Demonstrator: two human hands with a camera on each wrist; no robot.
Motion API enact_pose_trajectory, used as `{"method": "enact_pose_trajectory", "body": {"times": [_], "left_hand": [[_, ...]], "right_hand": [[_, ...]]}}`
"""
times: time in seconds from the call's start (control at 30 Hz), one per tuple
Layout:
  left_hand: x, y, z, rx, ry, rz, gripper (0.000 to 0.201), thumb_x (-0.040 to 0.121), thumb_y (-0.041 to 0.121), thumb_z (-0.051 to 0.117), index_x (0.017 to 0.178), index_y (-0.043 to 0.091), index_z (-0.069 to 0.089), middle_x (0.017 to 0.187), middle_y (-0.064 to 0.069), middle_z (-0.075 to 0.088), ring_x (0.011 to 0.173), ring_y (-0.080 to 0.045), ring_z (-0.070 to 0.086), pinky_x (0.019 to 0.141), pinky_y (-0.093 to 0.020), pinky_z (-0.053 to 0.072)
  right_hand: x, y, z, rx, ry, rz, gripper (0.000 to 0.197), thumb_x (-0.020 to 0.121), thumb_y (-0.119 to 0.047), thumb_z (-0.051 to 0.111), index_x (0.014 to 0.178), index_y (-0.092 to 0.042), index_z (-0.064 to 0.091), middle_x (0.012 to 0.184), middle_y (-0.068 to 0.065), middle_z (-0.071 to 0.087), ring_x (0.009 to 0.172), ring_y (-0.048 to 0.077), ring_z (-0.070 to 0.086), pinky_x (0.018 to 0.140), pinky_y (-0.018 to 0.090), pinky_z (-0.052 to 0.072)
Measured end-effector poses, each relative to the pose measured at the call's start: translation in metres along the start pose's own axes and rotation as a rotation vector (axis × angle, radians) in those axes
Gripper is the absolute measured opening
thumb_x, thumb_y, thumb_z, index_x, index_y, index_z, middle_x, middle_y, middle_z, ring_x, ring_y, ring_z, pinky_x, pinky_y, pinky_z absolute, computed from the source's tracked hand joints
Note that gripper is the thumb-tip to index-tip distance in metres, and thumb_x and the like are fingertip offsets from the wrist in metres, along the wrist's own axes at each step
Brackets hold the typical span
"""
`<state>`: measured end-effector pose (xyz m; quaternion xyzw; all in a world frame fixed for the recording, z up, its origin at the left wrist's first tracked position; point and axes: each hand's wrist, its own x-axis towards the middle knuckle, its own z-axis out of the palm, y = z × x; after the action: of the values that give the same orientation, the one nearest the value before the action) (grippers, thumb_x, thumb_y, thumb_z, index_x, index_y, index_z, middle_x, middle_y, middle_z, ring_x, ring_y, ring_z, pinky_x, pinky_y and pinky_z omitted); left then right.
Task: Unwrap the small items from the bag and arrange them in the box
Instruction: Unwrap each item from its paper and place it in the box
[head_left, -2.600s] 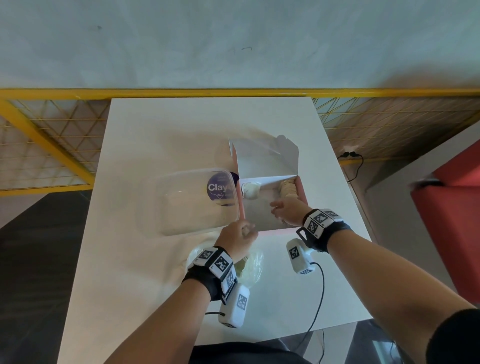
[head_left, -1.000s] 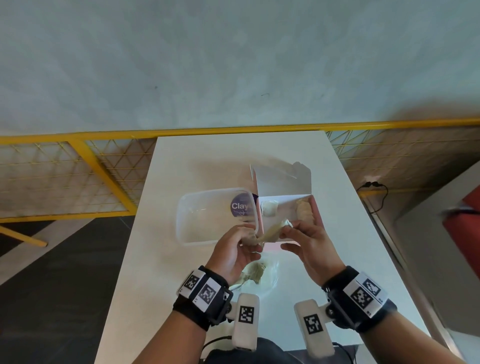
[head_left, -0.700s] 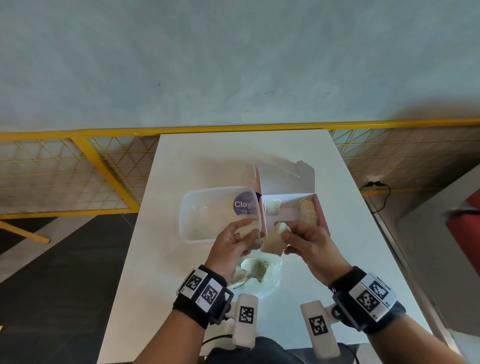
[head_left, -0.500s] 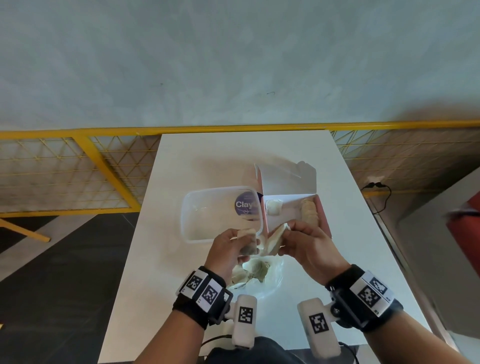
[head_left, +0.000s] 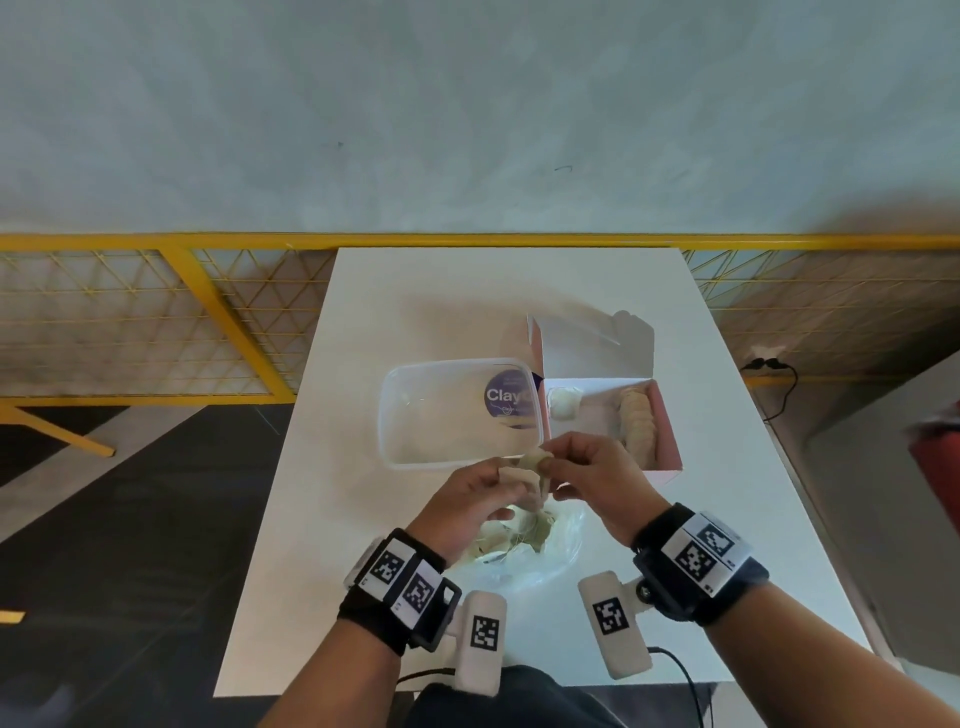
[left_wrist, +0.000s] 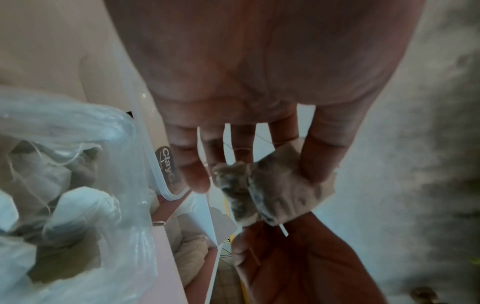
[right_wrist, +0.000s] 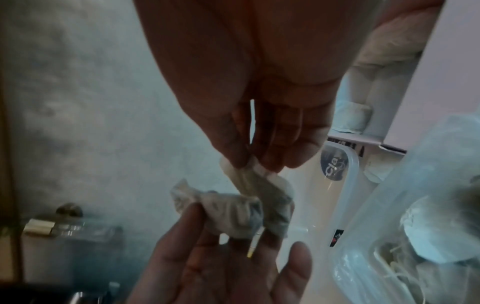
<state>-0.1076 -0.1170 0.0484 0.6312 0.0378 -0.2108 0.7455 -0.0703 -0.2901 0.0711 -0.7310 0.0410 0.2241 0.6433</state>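
Both hands meet above the clear plastic bag (head_left: 524, 551), which lies on the table and holds several wrapped pieces. My left hand (head_left: 511, 480) pinches a small paper-wrapped item (head_left: 535, 465) between thumb and fingers. My right hand (head_left: 548, 465) pinches a loose strip of its wrapper (right_wrist: 249, 176) and holds it stretched away from the item (right_wrist: 228, 209). The item (left_wrist: 272, 193) shows crumpled pale paper with a thin stick at its end. Just beyond the hands stands the open pink box (head_left: 667, 441). It holds a white piece (head_left: 563, 402) at the left and a row of beige pieces (head_left: 636, 421) at the right.
A clear plastic tub (head_left: 415, 415) with a purple round label (head_left: 506, 397) sits left of the box, touching it. The box's lid (head_left: 592, 345) stands upright at the back. The white table (head_left: 467, 296) ends at a yellow mesh railing (head_left: 156, 312). A cable (head_left: 685, 675) hangs at the near edge.
The right hand left the box and joined the left hand over the bag. Both now hold one wrapped item, and the right hand has been pulling its paper loose.
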Motion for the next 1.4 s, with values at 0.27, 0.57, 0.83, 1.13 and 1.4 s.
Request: {"method": "enact_pose_trajectory", "body": {"times": [0.27,0.57,0.83,1.13,1.4], "left_hand": [[0.006,-0.034,-0.049,0.196,0.338,-0.018,0.021,0.084,0.019,0.070,0.069,0.006,0.064,0.062,-0.002,0.055,0.065,-0.019,0.049,0.064,-0.033,0.043],[-0.008,-0.080,-0.087,0.635,0.414,-0.130,0.037,0.081,0.032,0.065,0.059,0.012,0.042,0.059,-0.004,0.035,0.055,-0.017,0.033,0.055,-0.031,0.025],[0.006,-0.101,-0.073,0.264,0.343,-0.183,0.046,0.060,0.049,0.073,0.067,0.009,0.052,0.065,-0.007,0.043,0.063,-0.019,0.056,0.066,-0.032,0.033],[0.020,-0.113,-0.065,0.343,0.257,-0.168,0.048,0.066,0.046,0.073,0.052,0.022,0.033,0.058,-0.003,0.035,0.063,-0.013,0.045,0.060,-0.029,0.028],[0.014,-0.111,-0.065,0.355,0.267,-0.130,0.039,0.075,0.035,0.074,0.060,0.010,0.048,0.060,-0.005,0.033,0.059,-0.015,0.032,0.059,-0.030,0.028]], "right_hand": [[0.020,0.024,0.006,-0.426,-0.024,-0.004,0.006,0.086,-0.008,0.063,0.089,-0.013,0.063,0.076,0.001,0.064,0.063,0.010,0.058,0.063,0.018,0.050],[0.027,0.098,0.045,-0.911,-0.352,0.041,0.050,0.080,-0.011,0.064,0.126,-0.028,0.055,0.135,-0.004,0.051,0.112,0.017,0.056,0.100,0.029,0.044],[0.026,0.110,0.054,-0.939,-0.361,0.010,0.020,0.088,-0.027,0.060,0.103,-0.016,0.068,0.111,0.000,0.063,0.095,0.018,0.058,0.092,0.031,0.045],[0.022,0.104,0.037,-0.829,-0.171,0.095,0.029,0.087,-0.021,0.058,0.115,-0.023,0.062,0.097,-0.001,0.062,0.090,0.018,0.059,0.082,0.023,0.045],[0.039,0.106,0.059,-1.165,-0.298,-0.011,0.074,0.080,-0.022,0.069,0.142,-0.026,0.029,0.145,-0.001,0.033,0.130,0.026,0.036,0.109,0.038,0.032]]}}
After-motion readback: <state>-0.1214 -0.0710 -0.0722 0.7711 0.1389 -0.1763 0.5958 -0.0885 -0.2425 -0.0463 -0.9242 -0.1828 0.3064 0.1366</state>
